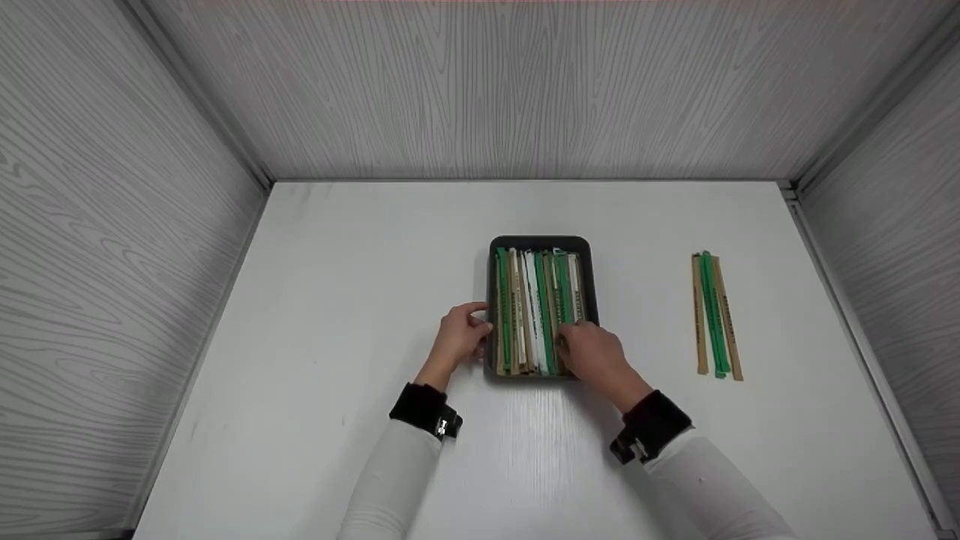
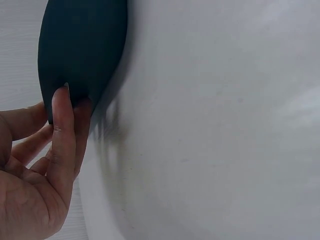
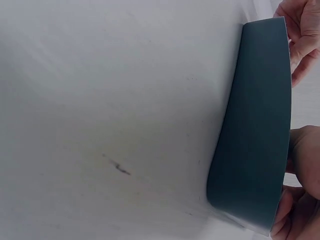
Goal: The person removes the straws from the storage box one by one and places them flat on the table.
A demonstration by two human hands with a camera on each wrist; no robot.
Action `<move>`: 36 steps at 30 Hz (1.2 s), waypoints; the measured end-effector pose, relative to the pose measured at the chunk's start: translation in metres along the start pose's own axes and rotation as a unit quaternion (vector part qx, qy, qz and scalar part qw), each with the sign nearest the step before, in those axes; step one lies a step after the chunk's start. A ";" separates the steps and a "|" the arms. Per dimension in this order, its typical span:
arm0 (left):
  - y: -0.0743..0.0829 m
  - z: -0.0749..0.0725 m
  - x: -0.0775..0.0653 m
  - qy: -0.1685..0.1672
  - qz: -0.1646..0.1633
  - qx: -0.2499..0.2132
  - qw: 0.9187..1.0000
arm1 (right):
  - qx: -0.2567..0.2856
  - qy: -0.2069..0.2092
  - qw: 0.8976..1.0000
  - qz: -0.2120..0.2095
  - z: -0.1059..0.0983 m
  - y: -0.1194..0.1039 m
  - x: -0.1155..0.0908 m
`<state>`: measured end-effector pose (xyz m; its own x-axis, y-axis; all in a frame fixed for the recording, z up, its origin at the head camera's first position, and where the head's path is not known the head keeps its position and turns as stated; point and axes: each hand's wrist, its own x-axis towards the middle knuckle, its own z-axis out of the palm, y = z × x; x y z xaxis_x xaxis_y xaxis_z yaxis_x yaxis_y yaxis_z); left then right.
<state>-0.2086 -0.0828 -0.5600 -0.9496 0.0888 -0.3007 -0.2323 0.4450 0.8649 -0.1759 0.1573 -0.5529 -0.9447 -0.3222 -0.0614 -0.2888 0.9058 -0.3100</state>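
Note:
A dark rectangular tray [image 1: 540,242] on the white table is filled with slim, printed stick packets [image 1: 531,307] in green, brown and white, lying lengthwise side by side. My left hand [image 1: 459,335] pinches the tray's left rim; in the left wrist view its fingers [image 2: 63,125] press the outer wall while the thumb side passes behind the edge. Over the tray's front right part, my right hand [image 1: 596,356] reaches in with curled fingers that touch the packets. Its fingertips are hidden, and in the right wrist view the tray wall [image 3: 255,120] covers them.
Off to the right, a small group of green and brown stick packets [image 1: 712,315] lies on the white table [image 1: 337,300]. Grey wood-grain panels [image 1: 480,90] stand along the back and both sides.

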 end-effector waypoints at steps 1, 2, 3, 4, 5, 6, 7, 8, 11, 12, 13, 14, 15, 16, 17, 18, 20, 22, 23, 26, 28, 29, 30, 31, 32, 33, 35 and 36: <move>0.000 0.000 0.000 0.000 0.000 -0.001 1.000 | 0.008 0.003 1.000 0.003 0.000 0.000 0.000; 0.000 0.000 0.000 0.000 0.000 -0.001 1.000 | 0.017 0.005 1.000 0.005 0.000 0.001 0.000; 0.000 0.000 0.000 0.001 -0.001 -0.001 1.000 | 0.026 0.007 1.000 0.009 -0.001 0.001 0.000; 0.000 0.000 0.000 0.001 -0.001 0.000 1.000 | 0.035 0.010 0.999 0.013 -0.001 0.001 0.000; 0.000 0.000 0.000 0.001 0.000 0.001 1.000 | 0.044 0.013 0.999 0.017 -0.002 0.002 -0.001; 0.000 0.000 0.000 0.001 0.001 0.002 1.000 | 0.052 0.015 0.998 0.021 -0.002 0.002 -0.001; 0.000 -0.001 0.000 0.001 0.002 0.003 1.000 | 0.059 0.016 0.998 0.026 -0.003 0.002 -0.002; 0.000 -0.001 0.000 0.001 0.003 0.005 1.000 | 0.066 0.018 0.997 0.030 -0.003 0.003 -0.002; 0.000 -0.001 0.000 0.002 0.008 0.011 1.000 | 0.087 0.019 0.995 0.046 -0.006 0.004 -0.003; 0.000 -0.001 -0.001 0.003 0.009 0.012 1.000 | 0.097 0.017 0.994 0.052 -0.007 0.005 -0.004; 0.000 -0.001 0.000 0.003 0.011 0.014 1.000 | 0.110 0.017 0.992 0.059 -0.009 0.005 -0.005; -0.001 -0.001 0.000 0.002 0.012 0.014 1.000 | 0.122 0.016 0.990 0.066 -0.010 0.006 -0.006; -0.001 -0.001 0.000 0.003 0.012 0.014 1.000 | 0.135 0.015 0.988 0.073 -0.012 0.006 -0.007; -0.001 -0.001 -0.001 0.002 0.012 0.013 1.000 | 0.147 0.015 0.986 0.079 -0.014 0.007 -0.007; -0.001 -0.001 -0.001 0.001 0.012 0.011 1.000 | 0.158 0.016 0.984 0.087 -0.016 0.008 -0.009; -0.001 -0.001 -0.001 0.000 0.011 0.009 1.000 | 0.166 0.019 0.982 0.092 -0.018 0.010 -0.010; -0.001 -0.001 -0.001 -0.002 0.009 0.004 1.000 | 0.177 0.029 0.979 0.095 -0.023 0.014 -0.012; 0.000 -0.001 -0.001 -0.002 0.008 0.002 1.000 | 0.184 0.041 0.977 0.100 -0.028 0.019 -0.015; 0.000 -0.001 -0.001 -0.001 0.008 0.003 1.000 | 0.187 0.046 0.976 0.101 -0.031 0.022 -0.017; 0.000 -0.001 -0.002 0.001 0.012 0.012 1.000 | 0.191 0.064 0.974 0.108 -0.040 0.033 -0.025; 0.000 -0.001 -0.003 0.003 0.016 0.017 1.000 | 0.198 0.071 0.971 0.116 -0.045 0.043 -0.031; 0.000 -0.001 -0.003 0.004 0.018 0.020 1.000 | 0.200 0.076 0.969 0.121 -0.048 0.048 -0.034; 0.000 -0.001 -0.003 0.005 0.018 0.021 1.000 | 0.202 0.083 0.968 0.125 -0.050 0.054 -0.038; 0.000 -0.001 -0.003 0.007 0.018 0.021 1.000 | 0.205 0.087 0.966 0.130 -0.052 0.060 -0.041; 0.001 -0.001 -0.003 0.007 0.017 0.019 1.000 | 0.205 0.092 0.965 0.136 -0.054 0.067 -0.045; 0.000 0.000 -0.003 0.007 0.016 0.017 1.000 | 0.204 0.097 0.964 0.142 -0.057 0.074 -0.048; 0.000 0.000 -0.003 0.008 0.013 0.013 1.000 | 0.197 0.107 0.962 0.159 -0.061 0.089 -0.055; 0.001 0.000 -0.003 0.007 0.012 0.012 1.000 | 0.193 0.109 0.960 0.169 -0.064 0.096 -0.059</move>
<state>-0.2063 -0.0830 -0.5586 -0.9577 0.0868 -0.2743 -0.2049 0.4639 0.8619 -0.1582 0.2808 -0.5186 -0.9965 0.0758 -0.0341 0.0800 0.7654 -0.6386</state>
